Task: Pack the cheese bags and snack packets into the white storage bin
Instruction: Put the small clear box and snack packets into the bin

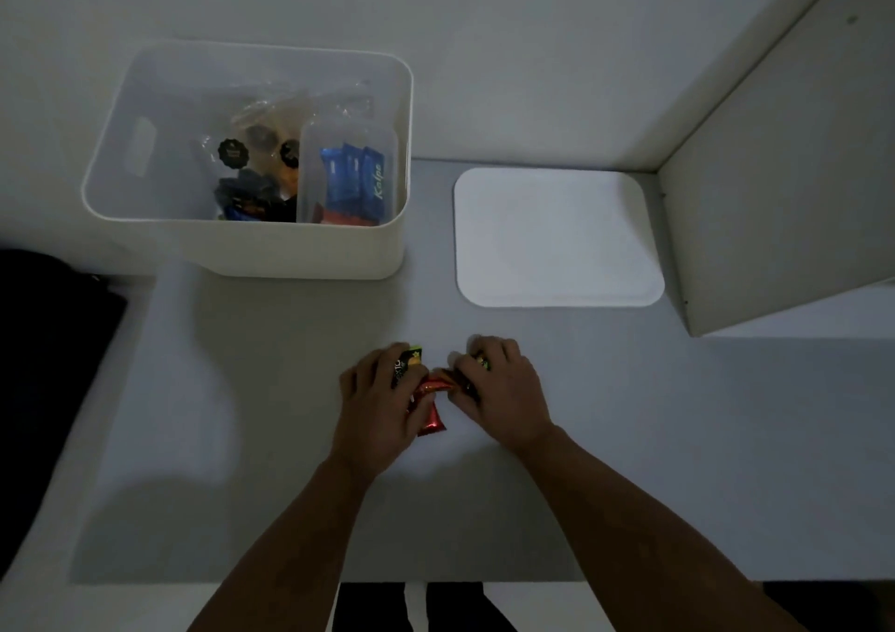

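Observation:
The white storage bin (145, 157) stands at the back left of the table. Inside it lie clear cheese bags with black labels (232, 152) and a clear box of blue snack packets (353, 176). At the table's middle front, my left hand (373, 408) is closed over a black and green snack packet (409, 362) and a red packet (431, 418). Close beside it, my right hand (503, 389) grips more small packets (482, 362), mostly hidden under the fingers.
The bin's flat white lid (557, 239) lies to the right of the bin. A white cabinet panel (775, 186) rises at the right. A dark object (48, 350) sits at the left edge. A grey mat (290, 486) covers the table.

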Tool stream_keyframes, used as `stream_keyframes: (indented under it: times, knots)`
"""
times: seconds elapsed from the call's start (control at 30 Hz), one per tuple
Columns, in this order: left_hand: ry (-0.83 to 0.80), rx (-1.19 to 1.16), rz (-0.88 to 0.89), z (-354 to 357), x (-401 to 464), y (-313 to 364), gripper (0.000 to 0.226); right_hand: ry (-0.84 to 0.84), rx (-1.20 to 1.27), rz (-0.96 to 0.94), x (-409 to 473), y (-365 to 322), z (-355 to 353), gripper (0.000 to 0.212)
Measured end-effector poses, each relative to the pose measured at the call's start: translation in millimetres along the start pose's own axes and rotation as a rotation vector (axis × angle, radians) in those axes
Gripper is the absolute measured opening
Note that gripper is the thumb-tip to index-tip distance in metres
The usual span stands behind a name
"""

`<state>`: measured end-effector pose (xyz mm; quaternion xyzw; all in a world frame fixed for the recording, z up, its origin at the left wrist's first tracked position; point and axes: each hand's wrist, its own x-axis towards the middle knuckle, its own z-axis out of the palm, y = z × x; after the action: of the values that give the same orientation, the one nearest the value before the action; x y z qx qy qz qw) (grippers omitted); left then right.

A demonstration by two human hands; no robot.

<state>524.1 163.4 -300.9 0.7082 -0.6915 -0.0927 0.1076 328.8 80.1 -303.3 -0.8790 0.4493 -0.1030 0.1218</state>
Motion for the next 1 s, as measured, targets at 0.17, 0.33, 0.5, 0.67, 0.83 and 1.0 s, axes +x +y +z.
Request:
stream_keyframes:
  times: [0.17,0.33,0.5,0.67,0.83,1.0]
  knots:
    - [-0.022,-0.031,0.050,-6,-7,4,0.088,-0.136,0.059,0.059,13,5,-10,0.048]
    - [-0.008,0.069,0.040,-2,-7,9,0.064,-0.112,0.125,0.106,7,4,-9,0.042]
    - [-0.050,-0.015,0.015,0,-4,13,0.050,-0.135,0.184,0.216,-5,0,-19,0.040]
    - [-0.045,-0.144,-0.105,-22,-6,22,0.026,-0.101,0.364,0.385,-17,-6,-46,0.031]
    - [0.101,-0.199,-0.194,-81,-3,34,0.016,-0.010,0.452,0.434,-8,-26,-94,0.021]
    - [0.274,-0.205,-0.190,-180,32,25,0.012,0.112,0.535,0.328,58,-71,-164,0.018]
